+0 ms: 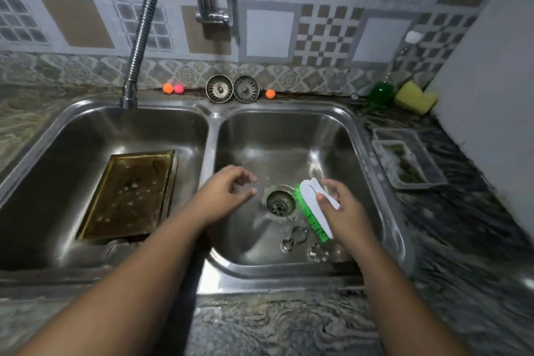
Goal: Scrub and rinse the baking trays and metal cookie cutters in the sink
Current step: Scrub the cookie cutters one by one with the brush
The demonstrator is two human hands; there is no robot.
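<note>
A gold baking tray (130,196) lies tilted in the left basin, wet with droplets. My right hand (344,211) grips a white scrub brush (312,205) with green bristles, held over the right basin (289,130) beside the drain (280,203). My left hand (228,193) hovers over the same basin left of the drain, fingers loosely curled and holding nothing. Several metal cookie cutters (300,240) lie on the basin floor in front of the drain, blurred.
A flexible faucet hose (144,26) rises behind the left basin. Two sink strainers (232,89) and small orange and pink balls (172,89) lean along the backsplash. A green soap bottle (381,89), yellow sponge (416,97) and clear plastic container (404,156) sit on the right counter.
</note>
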